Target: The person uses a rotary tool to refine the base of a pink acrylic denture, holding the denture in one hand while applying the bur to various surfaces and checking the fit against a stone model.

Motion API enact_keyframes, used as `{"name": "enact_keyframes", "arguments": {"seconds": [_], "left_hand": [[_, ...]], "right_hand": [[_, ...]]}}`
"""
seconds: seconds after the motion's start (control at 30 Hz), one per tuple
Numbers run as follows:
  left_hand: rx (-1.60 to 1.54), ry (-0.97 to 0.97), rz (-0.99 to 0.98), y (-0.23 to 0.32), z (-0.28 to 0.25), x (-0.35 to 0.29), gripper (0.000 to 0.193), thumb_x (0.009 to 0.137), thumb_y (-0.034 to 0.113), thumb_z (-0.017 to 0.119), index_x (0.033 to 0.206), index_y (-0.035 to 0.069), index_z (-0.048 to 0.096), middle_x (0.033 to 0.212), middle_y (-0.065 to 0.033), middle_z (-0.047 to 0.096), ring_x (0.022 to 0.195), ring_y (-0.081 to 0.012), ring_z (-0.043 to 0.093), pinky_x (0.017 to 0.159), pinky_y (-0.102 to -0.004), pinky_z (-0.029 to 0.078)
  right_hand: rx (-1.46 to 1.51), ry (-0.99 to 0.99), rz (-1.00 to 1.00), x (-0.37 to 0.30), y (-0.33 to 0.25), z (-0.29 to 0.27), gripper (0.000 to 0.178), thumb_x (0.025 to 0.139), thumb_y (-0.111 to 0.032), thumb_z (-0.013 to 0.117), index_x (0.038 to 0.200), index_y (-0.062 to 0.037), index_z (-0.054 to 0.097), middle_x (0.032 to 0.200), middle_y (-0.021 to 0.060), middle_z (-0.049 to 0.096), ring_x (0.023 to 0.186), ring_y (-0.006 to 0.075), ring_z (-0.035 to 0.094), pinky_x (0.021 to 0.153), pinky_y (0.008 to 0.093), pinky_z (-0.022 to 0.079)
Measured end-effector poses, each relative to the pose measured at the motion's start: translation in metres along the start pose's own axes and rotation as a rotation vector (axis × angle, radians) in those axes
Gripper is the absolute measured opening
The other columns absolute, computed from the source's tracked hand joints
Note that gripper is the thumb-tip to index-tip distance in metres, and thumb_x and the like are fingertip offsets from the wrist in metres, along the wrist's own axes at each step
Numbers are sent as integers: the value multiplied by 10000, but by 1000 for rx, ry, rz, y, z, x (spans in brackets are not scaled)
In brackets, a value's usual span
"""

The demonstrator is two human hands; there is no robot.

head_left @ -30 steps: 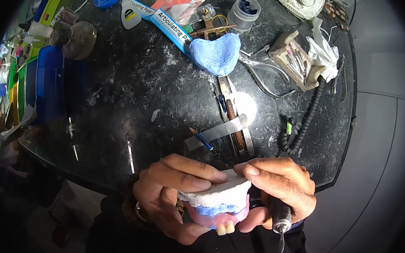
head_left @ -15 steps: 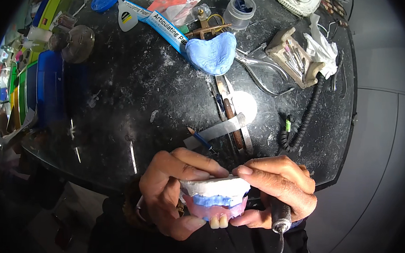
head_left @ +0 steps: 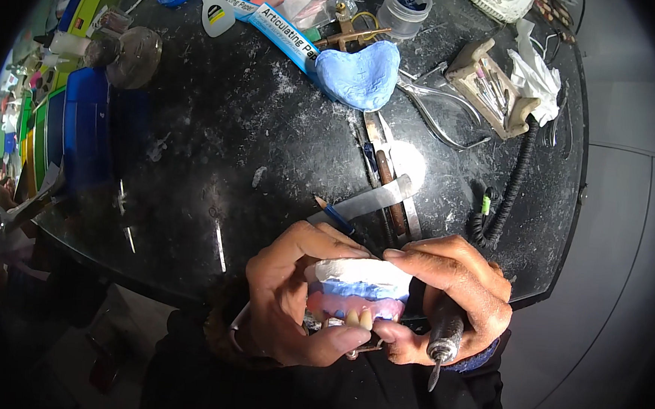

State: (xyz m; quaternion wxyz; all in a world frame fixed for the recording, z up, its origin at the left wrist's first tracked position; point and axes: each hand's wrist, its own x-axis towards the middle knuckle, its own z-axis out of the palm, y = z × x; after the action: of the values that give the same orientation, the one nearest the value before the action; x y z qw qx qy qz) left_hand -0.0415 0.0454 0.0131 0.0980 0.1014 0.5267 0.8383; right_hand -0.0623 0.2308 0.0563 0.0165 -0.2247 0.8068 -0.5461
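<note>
Between both hands, over the table's near edge, is a dental model (head_left: 359,270): a white plaster top, a blue layer, then a pink gum-like base with a few cream teeth. My left hand (head_left: 281,295) grips its left side, fingers on the plaster and thumb at the front teeth. On the other side my right hand (head_left: 465,292) steadies it with fingertips on top and thumb below. That same hand also has a dark handpiece (head_left: 445,339) tucked in its palm, its pointed bur aimed down and away from the model. Some metal shows under the teeth, partly hidden.
Beyond the hands lie a pencil (head_left: 334,214), a metal strip (head_left: 377,198) and several slim tools. Farther off are a light-blue mould (head_left: 359,75), pliers (head_left: 442,110), a bur holder (head_left: 492,91) and a coiled cord (head_left: 515,171). Blue bins (head_left: 85,126) stand at left.
The model has tilted and risen slightly, and my left thumb has moved inward onto the front teeth. The handpiece has shifted a little left. The table scene sits slightly more to the right.
</note>
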Motion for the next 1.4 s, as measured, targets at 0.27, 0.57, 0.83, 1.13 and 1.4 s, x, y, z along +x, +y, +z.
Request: {"name": "enact_keyframes", "arguments": {"seconds": [0.27, 0.57, 0.83, 1.13, 1.4], "left_hand": [[-56, 83, -76, 1, 4, -2, 477, 668, 100, 733, 1021, -69, 461, 943, -162, 564, 852, -161, 587, 779, -292, 476], [-170, 195, -150, 4, 11, -7, 465, 662, 95, 738, 993, -62, 451, 914, -156, 562, 829, -144, 585, 745, -278, 480], [-137, 190, -107, 4, 11, -6, 464, 637, 86, 761, 970, -57, 472, 895, -150, 574, 800, -140, 589, 708, -262, 473], [-106, 124, -4, -3, 4, -5, 479, 619, 72, 784, 961, -53, 473, 889, -154, 588, 814, -145, 598, 706, -260, 484], [-36, 80, 51, -4, 0, -3, 493, 618, 79, 789, 980, -68, 489, 892, -156, 594, 804, -151, 610, 693, -257, 488]], "right_hand": [[18, -51, 76, -1, 4, -1, 644, 599, -318, 860, 1035, 99, 637, 893, 203, 642, 745, 209, 650, 617, 260, 496], [92, -103, 101, 1, 4, -4, 509, 666, -175, 816, 1072, 65, 626, 949, 170, 636, 769, 249, 681, 637, 281, 539], [91, -135, 225, 3, -6, -6, 488, 660, -160, 818, 1058, 55, 635, 940, 162, 638, 768, 238, 679, 614, 271, 526], [63, -119, 171, 4, -2, -5, 496, 664, -188, 812, 1056, 58, 635, 938, 164, 641, 767, 236, 676, 614, 271, 518], [153, -128, 233, 4, -4, -5, 484, 671, -155, 816, 1052, 76, 629, 942, 186, 636, 785, 248, 676, 633, 284, 525]]}}
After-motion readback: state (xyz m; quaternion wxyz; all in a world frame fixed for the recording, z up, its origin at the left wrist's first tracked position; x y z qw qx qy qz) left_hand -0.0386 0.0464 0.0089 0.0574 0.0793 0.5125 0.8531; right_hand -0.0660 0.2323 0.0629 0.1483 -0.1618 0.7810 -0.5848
